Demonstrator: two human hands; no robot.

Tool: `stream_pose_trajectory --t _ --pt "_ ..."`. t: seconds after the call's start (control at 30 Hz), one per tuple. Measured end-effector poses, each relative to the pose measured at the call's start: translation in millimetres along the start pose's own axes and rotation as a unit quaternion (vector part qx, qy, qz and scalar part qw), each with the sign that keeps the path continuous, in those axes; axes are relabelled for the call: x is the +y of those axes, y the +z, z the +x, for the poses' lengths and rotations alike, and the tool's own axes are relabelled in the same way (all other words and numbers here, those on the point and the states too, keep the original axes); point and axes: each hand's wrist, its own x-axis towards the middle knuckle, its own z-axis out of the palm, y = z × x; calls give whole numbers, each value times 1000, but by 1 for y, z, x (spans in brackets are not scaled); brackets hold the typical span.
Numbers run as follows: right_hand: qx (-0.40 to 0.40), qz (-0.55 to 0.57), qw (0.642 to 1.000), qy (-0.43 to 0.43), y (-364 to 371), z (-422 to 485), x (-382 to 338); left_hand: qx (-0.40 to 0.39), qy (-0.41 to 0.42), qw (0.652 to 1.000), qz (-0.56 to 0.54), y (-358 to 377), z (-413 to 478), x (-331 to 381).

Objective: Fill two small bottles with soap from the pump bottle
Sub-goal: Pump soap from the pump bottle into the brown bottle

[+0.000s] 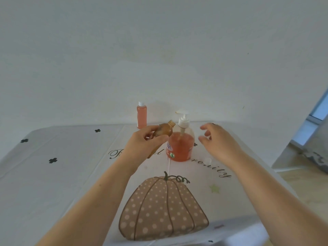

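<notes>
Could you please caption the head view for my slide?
Left hand holds uncapped amber bottle beside pump bottle; right hand hovers open.

Bare white wall (159, 50) behind pumpkin-print tablecloth (62, 174); window (319, 110) at right.

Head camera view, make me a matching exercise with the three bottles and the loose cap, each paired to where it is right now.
1 amber bottle
2 clear small bottle
3 pump bottle
4 white cap

A lying on the tablecloth near the right hand
B held tilted in the left hand
C standing capped at the back, by the wall
D standing upright between the hands

Pairs: 1-B, 2-C, 3-D, 4-A.
</notes>
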Motion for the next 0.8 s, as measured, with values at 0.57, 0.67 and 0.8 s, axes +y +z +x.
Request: stream_pose_trajectory --t 0.57,0.67,0.8 --pt "-1 132 988 -80 -33 38 -58 42 24 996 76 3 12 16" --pt "-8 127 989 -76 -36 41 -58 52 37 993 98 3 13 18" --pt "-26 130 988 -76 -42 46 -60 70 57 991 104 1 16 19"
